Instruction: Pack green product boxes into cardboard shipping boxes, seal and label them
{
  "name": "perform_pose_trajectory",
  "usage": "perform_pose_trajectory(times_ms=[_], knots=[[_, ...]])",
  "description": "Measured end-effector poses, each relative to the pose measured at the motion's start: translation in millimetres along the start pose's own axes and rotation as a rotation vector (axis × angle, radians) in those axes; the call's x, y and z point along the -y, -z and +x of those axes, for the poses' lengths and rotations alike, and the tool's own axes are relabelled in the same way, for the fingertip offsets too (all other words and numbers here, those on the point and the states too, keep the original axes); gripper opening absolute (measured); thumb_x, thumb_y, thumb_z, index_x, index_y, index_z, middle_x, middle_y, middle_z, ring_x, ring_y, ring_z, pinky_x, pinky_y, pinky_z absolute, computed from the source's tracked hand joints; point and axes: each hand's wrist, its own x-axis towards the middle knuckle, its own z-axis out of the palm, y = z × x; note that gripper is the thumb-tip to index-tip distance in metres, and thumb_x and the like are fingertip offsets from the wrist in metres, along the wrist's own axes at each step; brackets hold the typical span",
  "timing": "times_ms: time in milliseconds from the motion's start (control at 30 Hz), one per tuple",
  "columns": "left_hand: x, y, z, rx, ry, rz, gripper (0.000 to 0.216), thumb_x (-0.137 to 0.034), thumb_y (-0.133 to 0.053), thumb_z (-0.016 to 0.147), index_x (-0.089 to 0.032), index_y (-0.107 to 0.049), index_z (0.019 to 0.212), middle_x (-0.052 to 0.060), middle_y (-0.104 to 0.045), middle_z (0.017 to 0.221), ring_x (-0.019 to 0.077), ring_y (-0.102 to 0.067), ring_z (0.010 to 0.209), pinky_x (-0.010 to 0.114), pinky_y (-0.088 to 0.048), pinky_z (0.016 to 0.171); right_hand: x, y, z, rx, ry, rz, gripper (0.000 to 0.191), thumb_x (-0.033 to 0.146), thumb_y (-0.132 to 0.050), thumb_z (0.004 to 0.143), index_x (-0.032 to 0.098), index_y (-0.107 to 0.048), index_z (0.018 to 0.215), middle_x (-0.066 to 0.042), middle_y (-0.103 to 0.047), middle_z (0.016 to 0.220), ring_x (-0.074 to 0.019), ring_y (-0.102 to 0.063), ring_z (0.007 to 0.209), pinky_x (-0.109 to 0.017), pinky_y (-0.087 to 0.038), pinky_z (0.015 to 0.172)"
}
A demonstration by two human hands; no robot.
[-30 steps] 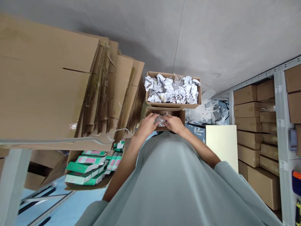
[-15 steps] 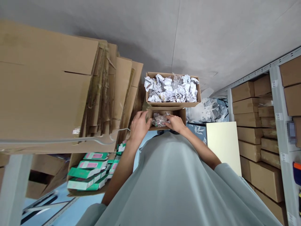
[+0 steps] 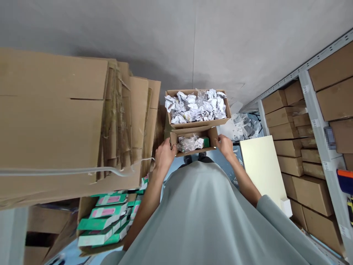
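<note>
A small open cardboard box [image 3: 213,137] sits low in front of me, between my hands. Inside it lie crumpled clear plastic wrap [image 3: 186,144], a piece of white crumpled paper [image 3: 199,143] and a green item [image 3: 206,142], partly covered. My left hand [image 3: 164,154] is closed on the box's left end, thumb near the rim. At the opposite end my right hand [image 3: 224,145] grips the right wall by its edge. Just behind stands a larger open carton [image 3: 200,124], filled with crumpled white paper [image 3: 195,106] and some clear plastic.
Flattened cardboard sheets [image 3: 49,132] stand upright at left, with a pale cable [image 3: 82,171] across them. Below is a carton of green-and-white boxes [image 3: 106,212]. A cream panel [image 3: 261,165] and shelves of brown boxes [image 3: 289,147] are at right. Scrap paper [image 3: 245,127] lies beyond the panel.
My right hand has left the plastic wrap inside the small box and moved to its right wall. The green item and white paper inside now show. My left hand stays at the left end.
</note>
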Motion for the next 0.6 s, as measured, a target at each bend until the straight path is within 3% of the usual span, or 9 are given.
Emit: perform_pose_trajectory(times_ms=[167, 300, 433, 600], knots=[[5, 3, -7, -0.007, -0.010, -0.035, 0.049, -0.030, -0.060, 0.101, -0.018, -0.066, 0.148, 0.016, -0.085, 0.118, 0.0343, -0.082, 0.112, 0.041, -0.060, 0.094, 0, -10, -20, -0.017, -0.055, 0.029, 0.023, 0.031, -0.058, 0.114, 0.019, -0.077, 0.113, -0.012, -0.085, 0.114, -0.0249, -0.079, 0.098, -0.028, -0.043, 0.076], [-4, 10, -17, -0.006, -0.040, -0.086, 0.052, -0.037, -0.064, 0.099, -0.022, -0.068, 0.148, 0.010, -0.086, 0.112, 0.0314, -0.083, 0.104, 0.039, -0.060, 0.089, -20, -6, -52, -0.066, -0.129, 0.110, 0.022, 0.031, -0.059, 0.112, 0.020, -0.078, 0.109, -0.010, -0.085, 0.110, -0.0248, -0.078, 0.096, -0.028, -0.042, 0.075], [-35, 10, -21, 0.069, -0.130, -0.121, 0.053, -0.040, -0.067, 0.096, -0.024, -0.069, 0.146, 0.006, -0.086, 0.107, 0.0277, -0.083, 0.100, 0.036, -0.061, 0.088, -55, 0, -90, -0.140, -0.248, 0.183, 0.023, 0.033, -0.058, 0.110, 0.022, -0.078, 0.106, -0.009, -0.085, 0.106, -0.0255, -0.078, 0.092, -0.030, -0.044, 0.074], [-97, -9, -23, 0.206, -0.290, -0.121, 0.054, -0.039, -0.068, 0.095, -0.023, -0.069, 0.146, 0.005, -0.085, 0.105, 0.0253, -0.083, 0.094, 0.035, -0.062, 0.088, -112, 3, -139, -0.249, -0.421, 0.264, 0.024, 0.036, -0.056, 0.108, 0.023, -0.077, 0.104, -0.008, -0.083, 0.098, -0.0265, -0.077, 0.086, -0.032, -0.048, 0.075]])
